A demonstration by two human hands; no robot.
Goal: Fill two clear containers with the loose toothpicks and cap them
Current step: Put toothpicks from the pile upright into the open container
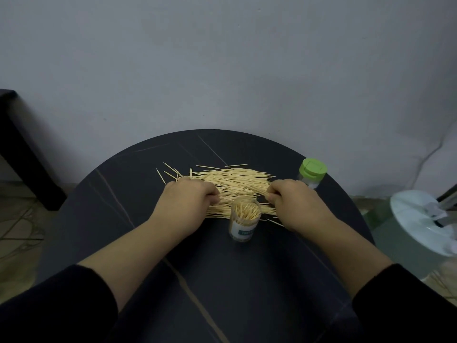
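- Progress, as I judge it, is past the halfway mark. The capped container [311, 180] stands at the far right of the table [148, 243] with its green lid [312, 169] on, so that one looks finished. My right hand hides most of its body, so I cannot tell how full it is.
- The open container [244, 219] stands upright just in front of the heap, between my two hands. It is packed with toothpicks standing on end nearly to the rim and has no cap on it. I see no second lid anywhere on the table.
- The loose toothpicks [232, 179] lie in a broad heap across the middle of the table. Most run roughly left to right, and a few strays fan out at the far left edge.
- That heap looks like more than the open container can take.
- My left hand [188, 198] sits on the left end of the heap, knuckles up, with fingers curled down into the sticks around a bunch. The fingertips themselves are hidden.
- My right hand [294, 201] is at the right end, with thumb and fingers pinching a few sticks.
- What is left, I think, is to top up the open container and cap it.
- The sticks are pale, thin and pointed. The open container is clear, with a teal-and-white label low on its side.
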